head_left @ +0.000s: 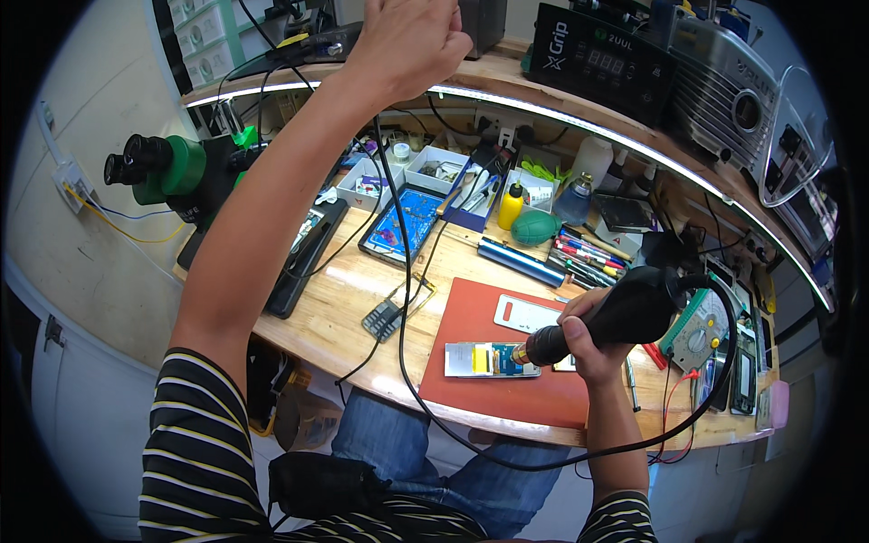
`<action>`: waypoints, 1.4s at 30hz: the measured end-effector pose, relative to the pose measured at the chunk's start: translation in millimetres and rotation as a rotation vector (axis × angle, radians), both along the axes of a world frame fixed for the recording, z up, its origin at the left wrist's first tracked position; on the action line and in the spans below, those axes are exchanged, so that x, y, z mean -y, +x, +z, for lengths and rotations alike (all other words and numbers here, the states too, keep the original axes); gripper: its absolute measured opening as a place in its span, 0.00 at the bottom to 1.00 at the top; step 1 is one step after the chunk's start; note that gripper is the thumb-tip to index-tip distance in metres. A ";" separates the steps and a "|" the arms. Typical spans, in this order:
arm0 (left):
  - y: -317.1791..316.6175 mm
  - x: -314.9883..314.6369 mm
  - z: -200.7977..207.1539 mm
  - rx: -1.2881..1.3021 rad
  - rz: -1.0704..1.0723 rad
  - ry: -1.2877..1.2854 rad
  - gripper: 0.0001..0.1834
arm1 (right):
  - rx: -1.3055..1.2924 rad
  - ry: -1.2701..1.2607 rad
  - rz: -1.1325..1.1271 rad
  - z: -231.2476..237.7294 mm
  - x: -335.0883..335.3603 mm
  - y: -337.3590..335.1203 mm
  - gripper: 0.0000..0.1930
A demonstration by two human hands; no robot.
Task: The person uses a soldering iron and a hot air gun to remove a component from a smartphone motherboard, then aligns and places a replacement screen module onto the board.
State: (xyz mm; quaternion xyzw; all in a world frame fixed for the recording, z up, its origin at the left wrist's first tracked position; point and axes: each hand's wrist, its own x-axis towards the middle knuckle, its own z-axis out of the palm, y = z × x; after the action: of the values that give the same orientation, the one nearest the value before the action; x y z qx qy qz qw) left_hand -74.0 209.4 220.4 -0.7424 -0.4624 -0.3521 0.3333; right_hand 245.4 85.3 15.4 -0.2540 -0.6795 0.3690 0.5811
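Across the head view, low and just right of centre, we have the opened phone [491,359] lying flat on the red mat [507,404]; its long axis runs left to right, square across the person's front; and look at the right hand [593,337], much the nearer, just off the phone's right end! It is closed round the black gun [638,303], thumb along the near side; the gun slants down to the left, nozzle over the phone's right part; touching or just clear, I cannot tell; that forearm rises steeply from the lower edge. Up top goes the left hand [421,41], well apart from the phone, arm stretched over the surface [326,317] toward the shelf [502,68]; fingers curled in, but the upper edge crops them, so whether they pinch anything, I cannot tell; a white frame [529,315] lies just beyond the phone.
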 end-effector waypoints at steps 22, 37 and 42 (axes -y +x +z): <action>-0.4 -0.3 -12.7 -0.052 0.064 0.068 0.12 | -0.040 0.056 -0.025 3.0 -4.2 1.3 0.14; 1.6 -5.0 -7.3 -0.019 0.040 0.029 0.15 | 0.010 -0.002 -0.002 3.2 0.2 -2.2 0.14; 1.4 -6.0 -7.7 -0.021 0.044 0.033 0.15 | -0.015 -0.010 -0.016 2.0 -0.3 -2.2 0.13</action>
State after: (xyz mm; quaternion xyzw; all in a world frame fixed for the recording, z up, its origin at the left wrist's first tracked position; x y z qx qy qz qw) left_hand -72.6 215.4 212.6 -0.7302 -0.4691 -0.3444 0.3580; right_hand 243.2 85.6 17.4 -0.2596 -0.6712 0.3694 0.5878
